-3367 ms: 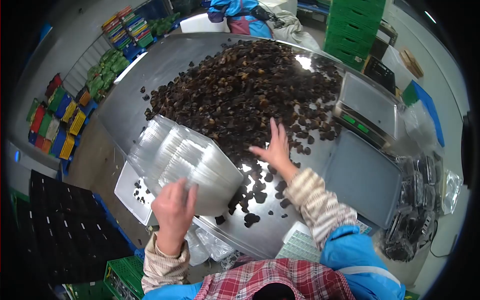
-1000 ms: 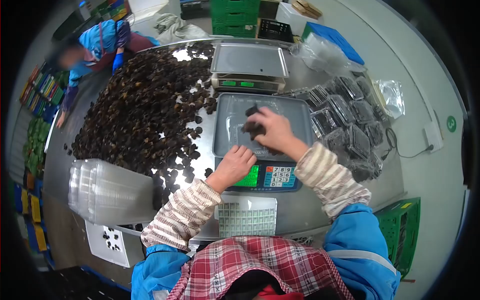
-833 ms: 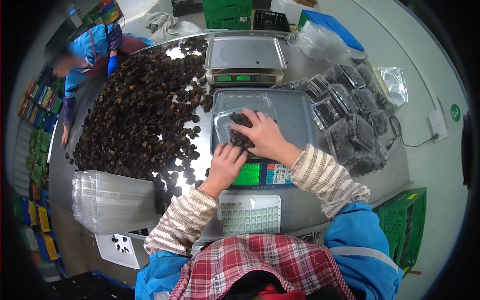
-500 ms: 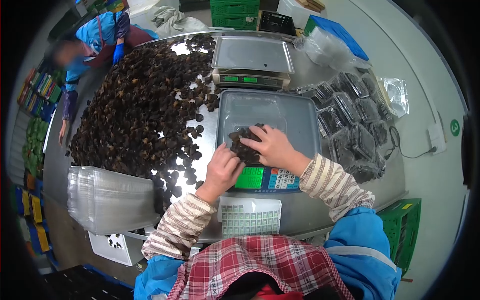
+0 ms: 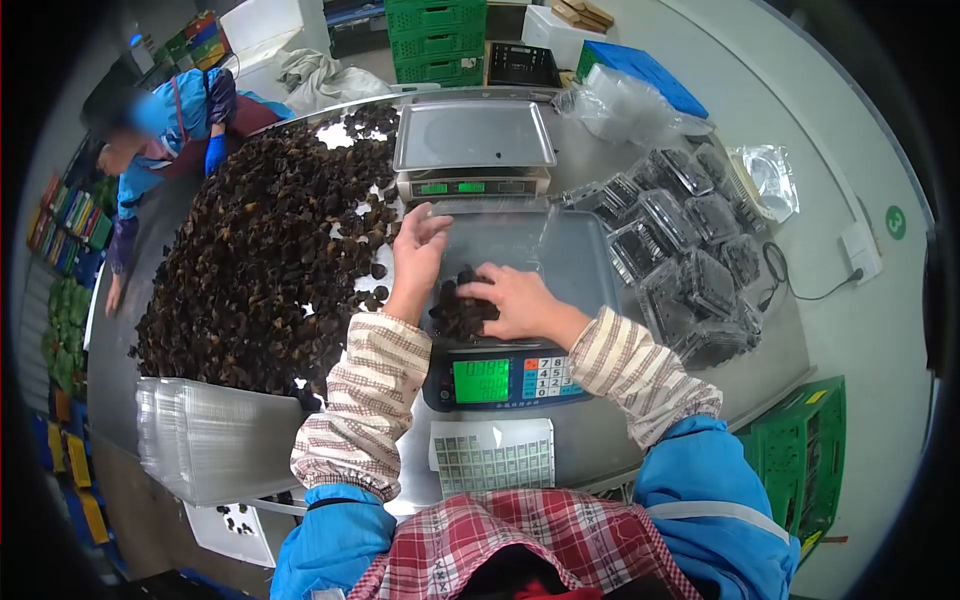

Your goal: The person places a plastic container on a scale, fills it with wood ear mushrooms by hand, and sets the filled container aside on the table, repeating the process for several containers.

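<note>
A clear plastic clamshell box (image 5: 500,262) lies on the grey pan of the near scale (image 5: 590,290), its outline faint. Dark wood ear mushrooms (image 5: 458,318) are heaped in its near left part. My right hand (image 5: 515,303) presses down on this heap with curled fingers, gripping some of it. Farther forward, my left hand (image 5: 420,250) is raised at the box's far left corner, the fingertips pinched on what looks like the edge of its clear lid. Green digits glow on the scale's display (image 5: 481,381).
A wide mound of loose mushrooms (image 5: 260,250) covers the table's left side. Nested clear boxes (image 5: 215,440) stand near left. Filled boxes (image 5: 690,240) are piled right. Behind sits a second scale (image 5: 475,140). A label sheet (image 5: 495,460) lies in front. A co-worker (image 5: 180,120) leans in at far left.
My left hand has gone from the near edge of the heap up to the box's far left. My right hand stays on the mushrooms. The whole view has shifted slightly.
</note>
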### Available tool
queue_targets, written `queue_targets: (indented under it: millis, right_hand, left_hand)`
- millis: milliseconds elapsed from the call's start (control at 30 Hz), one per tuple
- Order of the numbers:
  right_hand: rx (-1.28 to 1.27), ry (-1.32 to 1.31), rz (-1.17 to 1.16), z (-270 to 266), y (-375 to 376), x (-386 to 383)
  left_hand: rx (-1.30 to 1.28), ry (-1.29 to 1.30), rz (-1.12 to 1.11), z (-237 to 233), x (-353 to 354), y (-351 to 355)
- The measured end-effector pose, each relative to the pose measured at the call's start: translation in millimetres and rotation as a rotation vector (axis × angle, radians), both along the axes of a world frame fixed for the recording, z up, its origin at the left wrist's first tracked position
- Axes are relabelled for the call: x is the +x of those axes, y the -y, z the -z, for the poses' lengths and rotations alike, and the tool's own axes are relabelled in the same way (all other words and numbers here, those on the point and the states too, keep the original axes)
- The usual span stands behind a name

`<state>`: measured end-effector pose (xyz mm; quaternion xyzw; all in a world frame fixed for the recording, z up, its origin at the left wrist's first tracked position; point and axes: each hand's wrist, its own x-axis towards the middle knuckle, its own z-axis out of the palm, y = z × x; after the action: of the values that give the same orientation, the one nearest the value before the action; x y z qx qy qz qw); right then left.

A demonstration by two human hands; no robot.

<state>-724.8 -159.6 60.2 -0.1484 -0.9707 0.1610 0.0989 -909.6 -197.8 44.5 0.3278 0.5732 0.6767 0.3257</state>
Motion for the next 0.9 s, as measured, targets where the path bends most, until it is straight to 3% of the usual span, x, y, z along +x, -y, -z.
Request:
queue_targets:
  millis: [100, 167, 233, 300, 367, 433, 467, 533, 667, 767, 900]
  right_hand:
    - [-0.053, 0.094, 0.011, -23, -9, -2]
    - [-0.062, 0.149, -0.02, -40, -12, 1]
    - [0.004, 0.11, -0.016, -54, -19, 5]
    - [-0.061, -0.103, 0.0, -64, -47, 13]
    - [-0.083, -0.095, 0.368, -70, -87, 22]
    - [0.281, -0.142, 0.48, -44, -140, 34]
    - [0.372, -0.015, 0.508, -31, -161, 40]
    - [0.47, 0.221, 0.368, 4, -212, 56]
    - [0.531, 0.201, 0.034, 23, -252, 67]
    - [0.449, 0.133, 0.141, 44, -258, 77]
    - [0.651, -0.063, 0.273, 13, -232, 122]
  left_hand:
    - [-0.034, -0.134, -0.041, 15, -3, 7]
    - [-0.213, -0.289, -0.195, 17, -3, 21]
    - [-0.202, -0.344, -0.226, 20, -4, 38]
    - [-0.174, -0.353, -0.224, 20, -6, 59]
    - [-0.184, -0.377, -0.267, 17, -2, 87]
    - [-0.263, -0.297, -0.311, 25, 0, 112]
    - [-0.224, -0.27, -0.332, 29, 2, 120]
    - [-0.232, -0.193, -0.332, 25, 8, 139]
    - [-0.27, -0.216, -0.376, 12, 20, 154]
    - [-0.309, -0.184, -0.395, 12, 25, 158]
    - [-0.323, -0.25, -0.38, 9, 32, 164]
